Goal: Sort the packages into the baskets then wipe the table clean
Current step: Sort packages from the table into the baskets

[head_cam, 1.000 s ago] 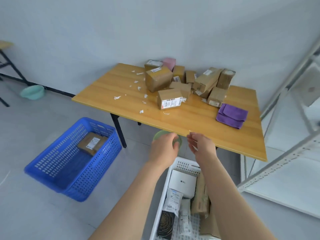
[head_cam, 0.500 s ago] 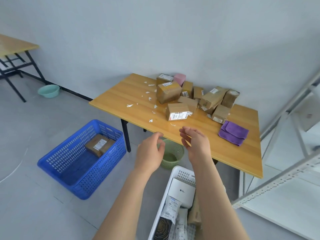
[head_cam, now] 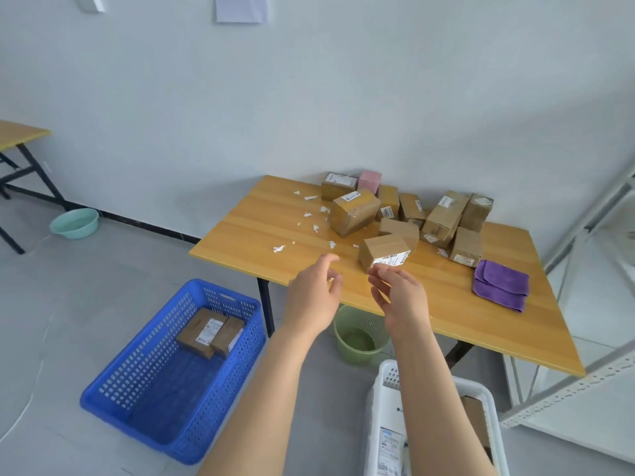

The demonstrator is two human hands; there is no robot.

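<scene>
Head view: both bare hands are out over the near edge of the table (head_cam: 481, 331). Sorting looks partly done, wiping not begun.
Blue basket (head_cam: 113, 369): on the floor left of the table, with two brown packages (head_cam: 209, 333) at its far end.
Risk, scraps: torn paper scraps (head_cam: 278, 249) lie left of the pile. A box dragged sideways could sweep them off the edge and miss the green bin (head_cam: 359, 340) below.
Risk, pile: the box pile (head_cam: 443, 218) leans together at the back by the wall. Pulling one from the middle may topple its neighbours.
Risk, sorting: labels are too small to read from here, so a box could go in the wrong basket.
Left hand (head_cam: 314, 293): fingers loosely spread, holding nothing, above the table edge.
Nearest package (head_cam: 385, 254): stands alone in front of the pile, label toward the person.
Right hand (head_cam: 400, 297): fingers half curled and empty, tips just at that label. It probably isn't touching yet, but the view is unclear.
White basket (head_cam: 381, 383): on the floor under the right arm, already holding packages.
Purple cloth (head_cam: 500, 285): folded on the table right of the pile, well apart from both hands.
</scene>
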